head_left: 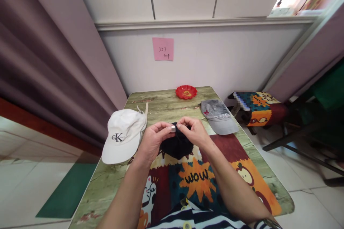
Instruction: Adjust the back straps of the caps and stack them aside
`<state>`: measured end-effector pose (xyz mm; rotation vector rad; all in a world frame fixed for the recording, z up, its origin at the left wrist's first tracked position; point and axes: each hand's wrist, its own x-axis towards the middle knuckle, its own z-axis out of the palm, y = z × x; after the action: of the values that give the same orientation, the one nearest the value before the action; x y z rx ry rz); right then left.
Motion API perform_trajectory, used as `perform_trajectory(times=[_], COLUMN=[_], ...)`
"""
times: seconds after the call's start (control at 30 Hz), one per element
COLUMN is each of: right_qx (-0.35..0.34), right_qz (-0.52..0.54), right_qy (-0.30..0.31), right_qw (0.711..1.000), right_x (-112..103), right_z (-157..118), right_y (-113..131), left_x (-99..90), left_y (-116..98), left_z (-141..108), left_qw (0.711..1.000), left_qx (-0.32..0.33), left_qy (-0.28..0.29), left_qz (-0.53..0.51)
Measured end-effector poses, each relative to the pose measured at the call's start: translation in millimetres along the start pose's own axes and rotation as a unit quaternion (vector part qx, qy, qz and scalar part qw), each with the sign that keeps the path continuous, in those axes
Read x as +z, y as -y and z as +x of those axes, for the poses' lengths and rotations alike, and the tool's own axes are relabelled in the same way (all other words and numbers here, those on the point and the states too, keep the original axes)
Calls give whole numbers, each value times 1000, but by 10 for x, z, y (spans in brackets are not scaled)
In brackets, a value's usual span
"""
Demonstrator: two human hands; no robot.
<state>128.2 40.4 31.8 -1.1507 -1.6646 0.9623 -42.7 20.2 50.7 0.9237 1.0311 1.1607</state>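
Note:
Both hands hold a black cap (177,146) low over the middle of the table. Its far edge is at my fingertips, where a small silver metal buckle (173,128) shows. My left hand (153,139) is closed, thumb and forefinger pinching the cap's edge at the buckle. Just to the right, my right hand (194,133) pinches the same edge between thumb and fingers. A white cap (123,132) with black "CK" letters lies left of my left hand. On the far right of the table rests a grey cap (217,116), apart from my right hand.
A red scalloped dish (186,92) stands at the table's back edge, below a pink note (163,49) on the wall. A colourful "WOW" cloth (193,179) covers the near part of the wood-patterned table (99,189). A cloth-covered stool (260,111) stands to the right.

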Motion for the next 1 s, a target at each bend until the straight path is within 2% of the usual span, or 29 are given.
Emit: perform_trajectory(times=[0.23, 0.37, 0.53, 0.87, 1.0], right_qx=[-26, -81, -135, -149, -156], right_qz=[35, -1, -37, -87, -102], right_qy=[18, 24, -3, -13, -3], right_qw=[999, 996, 990, 985, 983], right_x=[3, 21, 77, 105, 116], right_z=[-21, -26, -26, -28, -20], right_y=[5, 28, 64, 62, 68], left_x=[-58, -91, -107, -177, -172], left_y=[-4, -31, -25, -80, -143], left_z=[37, 73, 85, 59, 52], left_qw=[1000, 1000, 997, 995, 991], left_qx=[9, 21, 50, 46, 16], left_qy=[-17, -13, -6, 17, 49], left_qz=[-3, 6, 62, 84, 124])
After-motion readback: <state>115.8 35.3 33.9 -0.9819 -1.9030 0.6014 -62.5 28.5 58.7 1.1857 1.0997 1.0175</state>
